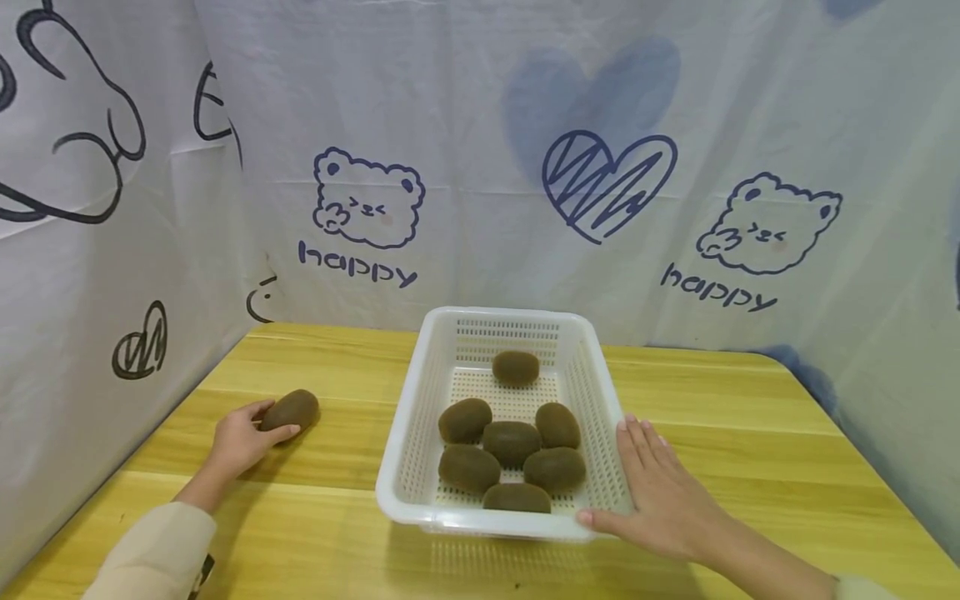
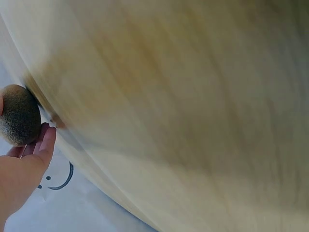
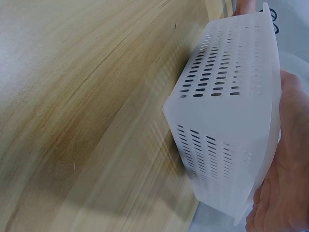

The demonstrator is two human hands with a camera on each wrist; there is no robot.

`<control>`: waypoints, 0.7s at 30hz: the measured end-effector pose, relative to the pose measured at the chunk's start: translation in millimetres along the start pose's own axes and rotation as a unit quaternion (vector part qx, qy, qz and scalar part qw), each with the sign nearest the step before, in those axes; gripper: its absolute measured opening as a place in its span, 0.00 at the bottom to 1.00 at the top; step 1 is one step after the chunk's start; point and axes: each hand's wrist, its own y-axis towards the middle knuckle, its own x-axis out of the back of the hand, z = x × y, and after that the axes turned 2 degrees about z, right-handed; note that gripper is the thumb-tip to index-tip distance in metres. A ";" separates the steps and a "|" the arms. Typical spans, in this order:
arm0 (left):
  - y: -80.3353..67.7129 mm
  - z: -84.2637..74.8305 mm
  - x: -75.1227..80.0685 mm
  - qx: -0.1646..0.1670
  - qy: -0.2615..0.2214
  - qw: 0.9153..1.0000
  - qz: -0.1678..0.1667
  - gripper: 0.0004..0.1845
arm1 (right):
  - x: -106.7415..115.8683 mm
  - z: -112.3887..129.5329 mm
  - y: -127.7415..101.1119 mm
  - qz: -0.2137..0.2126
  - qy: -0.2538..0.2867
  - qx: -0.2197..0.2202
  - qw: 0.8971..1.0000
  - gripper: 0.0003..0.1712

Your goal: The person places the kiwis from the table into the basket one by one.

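Observation:
A brown kiwi (image 1: 297,409) is at the left of the wooden table, with my left hand (image 1: 236,443) on its near-left side, thumb and fingers gripping it from either side. In the left wrist view, the fuzzy kiwi (image 2: 20,116) sits between the thumb's edge and the fingers. To the right, a white perforated plastic basket (image 1: 487,522) holds several more kiwis (image 1: 512,442), most of them grouped in its near half. My right hand (image 1: 667,500) rests against the basket's near-right corner, fingers extended along the right side and thumb at the near rim.
The wooden table (image 1: 330,533) reaches back to a white cloth (image 1: 480,250) printed with bears, hearts and "happy". Another printed cloth (image 1: 67,292) hangs along the left side. The basket stands around the table's middle, near the back cloth.

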 end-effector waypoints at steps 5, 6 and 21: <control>-0.3 0.1 0.0 0.003 -0.007 1.000 -0.003 0.39 | 0.5 0.1 -0.2 0.005 -0.001 -0.001 1.000 0.65; -0.2 0.0 -0.2 0.005 -0.008 1.000 -0.004 0.39 | 0.5 0.0 -0.3 0.006 -0.001 -0.001 1.000 0.65; 2.3 -12.4 -5.8 0.006 -0.021 1.000 -0.020 0.37 | 0.7 0.4 -0.4 0.007 0.001 0.000 1.000 0.66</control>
